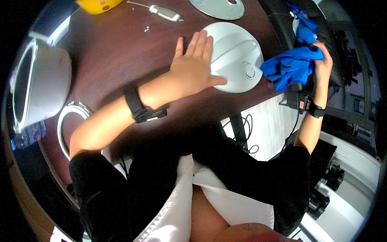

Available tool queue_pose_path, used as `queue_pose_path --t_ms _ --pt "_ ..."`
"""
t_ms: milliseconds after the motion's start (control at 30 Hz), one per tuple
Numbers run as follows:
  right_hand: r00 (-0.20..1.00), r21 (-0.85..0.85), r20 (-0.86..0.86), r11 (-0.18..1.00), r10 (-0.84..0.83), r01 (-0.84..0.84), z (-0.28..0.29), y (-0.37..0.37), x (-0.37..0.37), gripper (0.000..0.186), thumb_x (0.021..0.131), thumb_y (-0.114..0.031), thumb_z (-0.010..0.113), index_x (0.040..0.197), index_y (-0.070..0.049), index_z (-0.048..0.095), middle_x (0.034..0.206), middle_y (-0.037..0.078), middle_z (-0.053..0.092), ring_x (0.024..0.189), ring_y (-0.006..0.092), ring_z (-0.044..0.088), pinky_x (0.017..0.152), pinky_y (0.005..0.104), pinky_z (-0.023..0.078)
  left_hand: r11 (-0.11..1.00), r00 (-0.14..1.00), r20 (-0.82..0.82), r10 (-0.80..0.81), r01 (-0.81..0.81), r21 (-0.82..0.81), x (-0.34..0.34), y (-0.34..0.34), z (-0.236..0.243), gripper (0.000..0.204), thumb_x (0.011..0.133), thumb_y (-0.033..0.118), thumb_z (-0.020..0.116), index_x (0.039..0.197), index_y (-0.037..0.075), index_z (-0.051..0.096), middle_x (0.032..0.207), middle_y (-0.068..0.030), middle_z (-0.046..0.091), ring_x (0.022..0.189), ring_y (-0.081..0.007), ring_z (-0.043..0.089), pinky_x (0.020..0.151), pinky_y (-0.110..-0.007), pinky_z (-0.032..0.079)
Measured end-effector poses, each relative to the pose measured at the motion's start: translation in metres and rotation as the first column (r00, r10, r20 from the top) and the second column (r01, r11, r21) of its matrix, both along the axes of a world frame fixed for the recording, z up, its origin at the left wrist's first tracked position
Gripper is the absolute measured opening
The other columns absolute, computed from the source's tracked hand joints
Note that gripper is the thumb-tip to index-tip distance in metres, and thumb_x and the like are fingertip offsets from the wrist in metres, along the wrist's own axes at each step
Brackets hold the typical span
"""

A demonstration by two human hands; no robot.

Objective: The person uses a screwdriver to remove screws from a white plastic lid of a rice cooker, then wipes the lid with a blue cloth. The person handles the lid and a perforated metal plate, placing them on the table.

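A round white lid [238,52] with a raised band across it and a small round knob-like part lies on the dark reddish table. My left hand [193,64] is spread flat, its fingers and thumb at the lid's left edge. Off to the right, my right hand [323,64] is closed round a crumpled blue cloth [292,64]. The cloth hangs past the table's right edge, close beside the lid. My right fingertips are partly hidden by the cloth.
A white appliance housing [44,82] stands at the left, with a white ring [61,127] near my left elbow. Along the far side lie a screwdriver [165,13], small screws [146,28], a perforated metal disc [225,9] and a yellow object [98,5]. Cables [246,129] hang below the table.
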State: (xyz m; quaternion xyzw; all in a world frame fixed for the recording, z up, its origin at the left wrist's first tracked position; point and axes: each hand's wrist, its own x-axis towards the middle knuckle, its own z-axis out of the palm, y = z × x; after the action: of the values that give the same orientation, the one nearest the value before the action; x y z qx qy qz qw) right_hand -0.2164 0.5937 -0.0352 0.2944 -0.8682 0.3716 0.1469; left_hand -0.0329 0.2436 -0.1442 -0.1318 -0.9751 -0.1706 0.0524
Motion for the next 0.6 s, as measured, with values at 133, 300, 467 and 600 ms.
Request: queue_pose_path --t_ms 133,300,467,600 --pt "0.962 -0.246 -0.032 0.935 -0.27 0.254 -0.009 0.059 0.022 0.026 0.078 0.003 0.052 0.1 -0.002 0.064 0.097 0.001 0.063 0.088 0.0102 0.055 0.08 0.0221 0.043 1.0 0.997 0.08 -0.011 0.013 -0.023 -0.001 -0.001 0.018 0.102 0.079 0.061 0.058 0.141 -0.008 0.017 0.148 -0.0283 0.014 0.14 -0.0398 0.011 0.11 -0.057 0.01" --pt "0.912 -0.375 0.061 0.838 -0.405 0.397 -0.033 0.089 0.033 0.029 0.077 0.004 0.055 0.104 -0.002 0.064 0.097 0.002 0.063 0.083 0.0093 0.056 0.077 0.0215 0.044 0.998 0.999 0.015 -0.052 0.052 0.021 -0.004 0.0 0.037 0.08 0.083 0.04 0.062 0.135 -0.01 0.03 0.14 -0.0289 0.032 0.133 -0.0426 0.027 0.109 -0.051 0.022" --pt "0.838 -0.254 -0.265 0.873 -0.477 0.416 -0.005 0.012 0.025 0.027 0.078 0.002 0.058 0.104 -0.003 0.065 0.092 0.002 0.063 0.079 0.0085 0.055 0.073 0.0215 0.045 0.99 0.995 -0.061 -0.075 0.081 0.114 -0.011 0.021 0.054 0.053 0.081 0.023 0.064 0.121 -0.007 0.045 0.115 -0.0246 0.054 0.109 -0.0401 0.051 0.092 -0.045 0.043" --pt "0.916 -0.403 -0.27 0.899 -0.295 0.171 0.018 -0.047 0.013 0.025 0.083 -0.002 0.06 0.108 -0.004 0.063 0.093 0.002 0.063 0.078 0.0066 0.054 0.07 0.0176 0.043 0.987 0.984 0.141 -0.109 0.09 0.136 -0.024 0.028 0.058 0.03 0.083 0.022 0.061 0.099 -0.002 0.051 0.098 -0.0224 0.058 0.089 -0.0397 0.058 0.073 -0.047 0.048"
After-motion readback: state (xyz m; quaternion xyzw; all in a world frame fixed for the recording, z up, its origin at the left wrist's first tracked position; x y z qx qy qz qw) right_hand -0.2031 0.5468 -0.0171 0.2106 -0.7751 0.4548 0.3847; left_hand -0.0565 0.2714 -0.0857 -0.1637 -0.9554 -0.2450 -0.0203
